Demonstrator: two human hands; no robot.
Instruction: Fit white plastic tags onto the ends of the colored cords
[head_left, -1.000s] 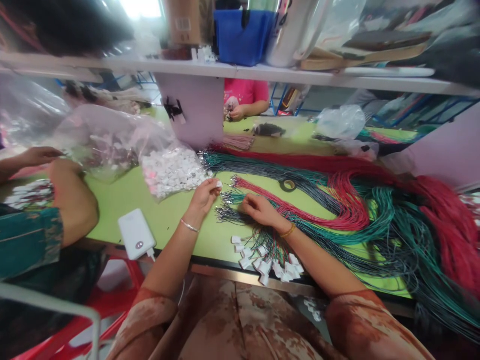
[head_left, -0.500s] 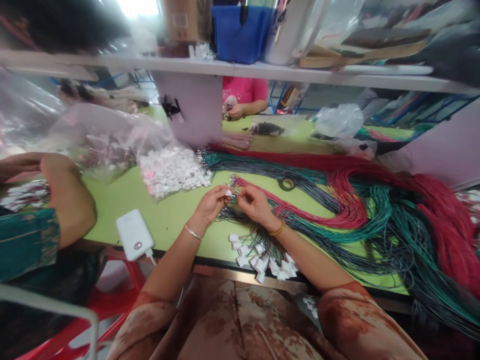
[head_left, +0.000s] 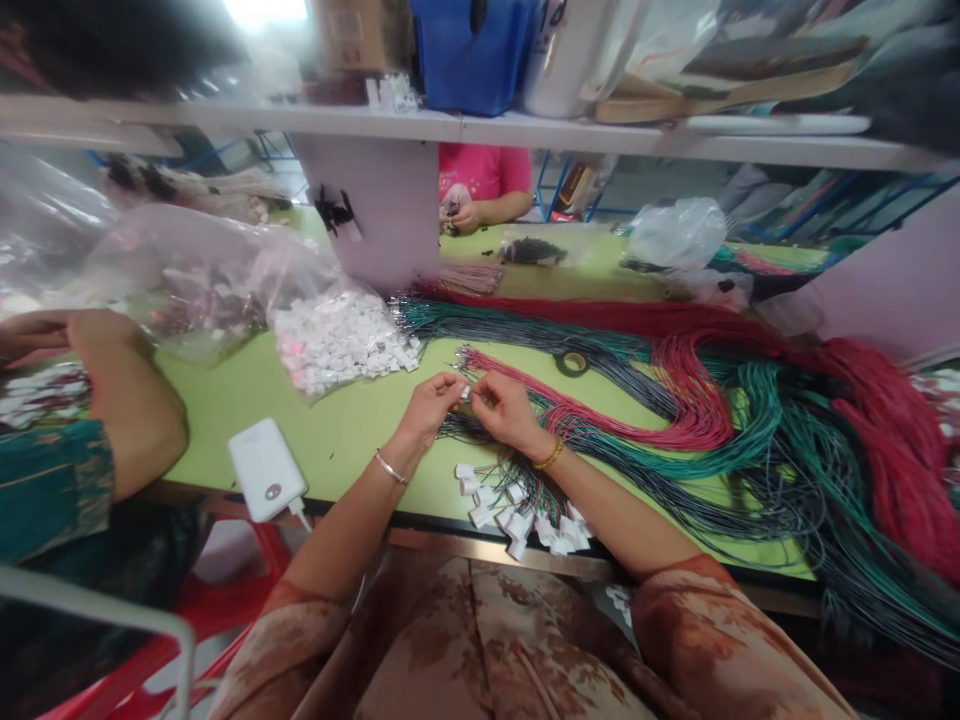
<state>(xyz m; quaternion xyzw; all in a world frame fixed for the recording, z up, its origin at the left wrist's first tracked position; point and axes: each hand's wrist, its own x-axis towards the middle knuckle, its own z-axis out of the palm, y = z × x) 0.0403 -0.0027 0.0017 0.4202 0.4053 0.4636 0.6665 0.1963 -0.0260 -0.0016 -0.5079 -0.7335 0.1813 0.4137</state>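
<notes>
My left hand [head_left: 433, 408] pinches a small white connector housing [head_left: 465, 393] between thumb and fingertips. Close against it, my right hand [head_left: 504, 408] has its thumb and forefinger pressed together at the housing; it seems to hold a thin wire, though the tip is too small to make out. Behind and under my hands lies a bundle of red wires [head_left: 600, 418] with bare metal terminals at its left end. Green wires [head_left: 675, 462] and dark wires run beside it. Below my right wrist, several finished-looking white connectors [head_left: 517, 522] with wires lie at the table edge.
A clear bag of white housings [head_left: 341, 345] lies behind my left hand. A black tape roll [head_left: 573, 363] sits among the wires. A white power bank [head_left: 267, 468] rests at left, near another person's arm [head_left: 127, 400]. A shelf [head_left: 465, 127] crosses above the table [head_left: 337, 440].
My left hand and the white housing have shifted slightly right, closer to my right hand's fingertips. The right hand stays nearly in place. The whole view has moved a little.
</notes>
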